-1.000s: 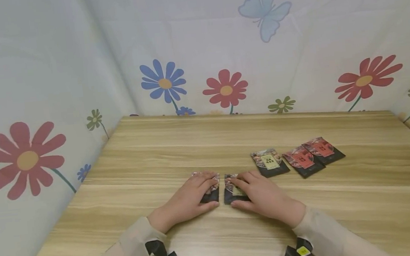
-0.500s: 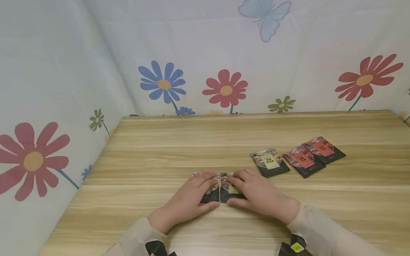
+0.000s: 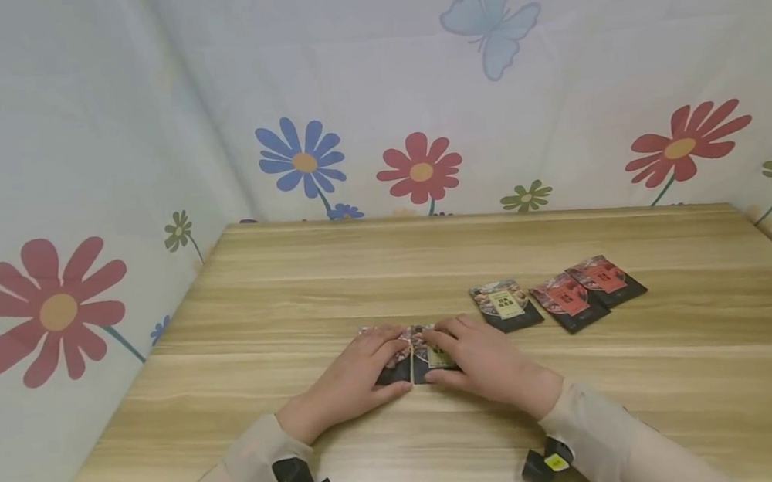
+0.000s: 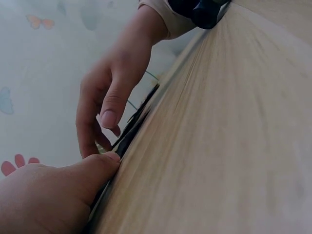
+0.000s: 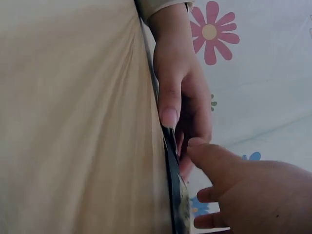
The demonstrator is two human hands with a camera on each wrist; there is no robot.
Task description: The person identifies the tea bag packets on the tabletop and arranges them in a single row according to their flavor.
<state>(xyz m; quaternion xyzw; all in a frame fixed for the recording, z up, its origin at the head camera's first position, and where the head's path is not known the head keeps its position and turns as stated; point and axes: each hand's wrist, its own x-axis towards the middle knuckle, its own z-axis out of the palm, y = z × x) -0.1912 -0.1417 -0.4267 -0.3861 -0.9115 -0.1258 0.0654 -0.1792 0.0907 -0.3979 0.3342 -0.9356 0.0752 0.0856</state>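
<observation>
Two black sachets with food pictures lie side by side on the table, their edges almost touching. My left hand point(image 3: 346, 377) rests on the left sachet point(image 3: 394, 372), thumb at its near edge, and covers most of it. Over the right sachet point(image 3: 422, 368), which has a pale yellow label, lies my right hand point(image 3: 491, 363) with fingers spread. In the right wrist view, the thumb of my right hand point(image 5: 248, 180) stands a little apart from that sachet. The left wrist view has the left thumb point(image 4: 100, 168) at the dark sachet edge.
Behind the right hand lies another black sachet with a yellow label point(image 3: 507, 308). Right of it are two black sachets with red labels, a nearer one point(image 3: 569, 302) and a farther one point(image 3: 606, 280), partly overlapping. A flower-printed curtain point(image 3: 341, 67) borders the wooden table point(image 3: 360, 267).
My right hand has slid its sachet left, closing the gap to the left sachet. The left hand has stayed in place. The head view has shifted slightly.
</observation>
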